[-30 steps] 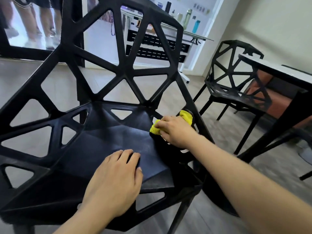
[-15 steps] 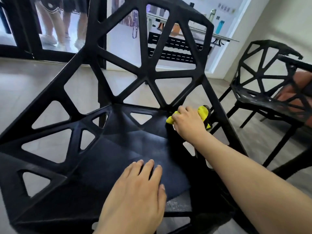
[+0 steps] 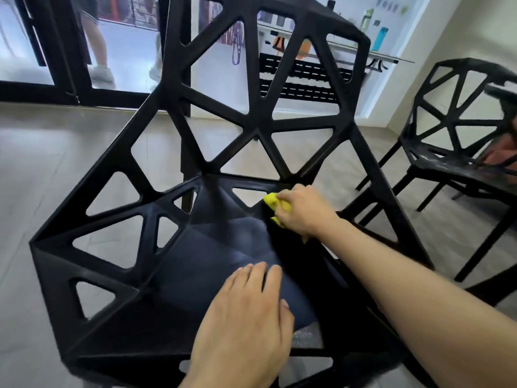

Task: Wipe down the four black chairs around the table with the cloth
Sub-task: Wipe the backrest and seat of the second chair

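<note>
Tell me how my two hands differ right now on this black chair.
The right hand grips the yellow cloth; the left hand holds nothing. The right hand's fingers curl round the cloth; the left hand's fingers lie straight and flat. The right hand is at the seat's back right corner; the left hand rests near its front. Both touch the near chair.

a black plastic chair with triangular cut-outs (image 3: 212, 247) fills the near middle, backrest on its far side. the left hand (image 3: 246, 317) rests on the near part of its seat; the right hand (image 3: 303, 212) presses a yellow crumpled cloth (image 3: 272, 203) at the seat's far right corner. a second black lattice chair (image 3: 458, 141) stands far right, a glass-topped shelf rack (image 3: 302, 77) behind both.
</note>
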Demonstrator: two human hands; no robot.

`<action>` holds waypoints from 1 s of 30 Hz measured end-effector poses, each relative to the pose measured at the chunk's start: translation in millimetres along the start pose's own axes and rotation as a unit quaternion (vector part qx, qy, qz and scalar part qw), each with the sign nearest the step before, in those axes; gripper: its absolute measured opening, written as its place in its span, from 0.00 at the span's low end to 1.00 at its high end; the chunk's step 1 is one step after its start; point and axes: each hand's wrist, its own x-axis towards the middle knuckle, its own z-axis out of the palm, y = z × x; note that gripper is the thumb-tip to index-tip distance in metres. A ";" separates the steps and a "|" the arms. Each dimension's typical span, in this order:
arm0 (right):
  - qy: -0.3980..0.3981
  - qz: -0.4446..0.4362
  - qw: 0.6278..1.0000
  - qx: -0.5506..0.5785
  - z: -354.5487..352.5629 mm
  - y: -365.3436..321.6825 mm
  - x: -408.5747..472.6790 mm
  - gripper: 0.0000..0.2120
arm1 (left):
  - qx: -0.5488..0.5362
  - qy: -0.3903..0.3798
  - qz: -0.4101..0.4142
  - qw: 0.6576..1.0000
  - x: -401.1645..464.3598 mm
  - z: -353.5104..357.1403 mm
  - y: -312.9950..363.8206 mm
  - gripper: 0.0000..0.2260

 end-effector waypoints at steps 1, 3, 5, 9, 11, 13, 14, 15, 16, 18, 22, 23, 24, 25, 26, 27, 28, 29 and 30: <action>-0.009 -0.019 1.000 0.014 -3.2 -9.8 -16.8 0.21 | -0.006 -0.003 -0.006 1.000 -0.8 -2.5 0.7 0.23; -0.019 -0.058 0.997 0.039 -14.9 -31.7 -56.1 0.21 | -0.010 -0.002 -0.012 1.000 -2.7 -5.8 1.4 0.26; -0.020 -0.080 0.995 0.053 -24.5 -41.4 -96.2 0.19 | -0.004 -0.006 -0.004 1.000 -3.2 -9.4 1.8 0.28; 0.042 0.033 0.998 0.015 -20.1 -10.1 -145.3 0.21 | 0.043 -0.028 0.008 0.999 -1.9 -8.6 -1.2 0.30; 0.094 0.087 0.991 0.035 -15.9 -5.8 -164.6 0.17 | 0.046 -0.037 0.006 0.998 -1.0 -5.4 -1.1 0.29; 0.142 0.073 0.981 0.108 -17.9 -26.4 -184.8 0.13 | 0.041 -0.041 0.011 0.998 -0.3 -3.6 -3.0 0.28; 0.156 0.052 0.977 0.135 -18.4 -39.9 -197.1 0.13 | 0.036 -0.043 0.017 0.998 0.1 -3.6 -3.3 0.28; 0.158 0.029 0.975 0.155 -19.6 -53.2 -210.9 0.13 | 0.033 -0.047 0.023 0.998 -0.3 -3.4 -3.8 0.28; 0.159 0.008 0.973 0.168 -20.3 -62.5 -223.9 0.14 | 0.033 -0.050 0.030 0.998 -1.2 -3.7 -4.8 0.29; 0.187 -0.011 0.969 0.163 -16.2 -58.5 -240.6 0.16 | 0.034 -0.059 0.044 0.997 -2.4 -4.7 -6.0 0.30; 0.282 0.105 0.948 0.101 -3.9 2.1 -249.8 0.14 | 0.021 -0.045 0.045 0.998 -4.8 -9.0 -3.1 0.26; 0.291 0.125 0.943 0.098 -2.0 9.2 -253.5 0.14 | 0.032 -0.044 0.050 0.997 -5.9 -9.5 -2.0 0.25; 0.293 0.127 0.942 0.100 -0.9 9.1 -257.2 0.15 | 0.041 -0.045 0.056 0.997 -6.3 -10.2 -1.2 0.23; 0.286 0.114 0.946 0.101 -0.4 4.6 -260.9 0.15 | 0.043 -0.052 0.058 0.996 -6.6 -11.6 -0.7 0.21; 0.275 0.096 0.952 0.098 -0.3 -0.5 -264.1 0.15 | 0.041 -0.060 0.054 0.996 -7.0 -13.8 -0.5 0.18; 0.269 0.080 0.955 0.092 -1.6 -2.1 -265.2 0.15 | 0.039 -0.064 0.052 0.996 -6.6 -15.6 -0.2 0.17; 0.276 0.076 0.954 0.092 -6.9 2.6 -262.6 0.15 | 0.036 -0.062 0.051 0.996 -6.6 -16.4 -0.1 0.16; 0.302 0.091 0.944 0.101 -14.4 12.8 -256.2 0.14 | 0.033 -0.058 0.050 0.997 -6.7 -16.6 0.2 0.15; 0.341 0.124 0.924 0.120 -23.6 25.8 -245.8 0.14 | 0.030 -0.053 0.048 0.997 -6.7 -17.0 0.6 0.14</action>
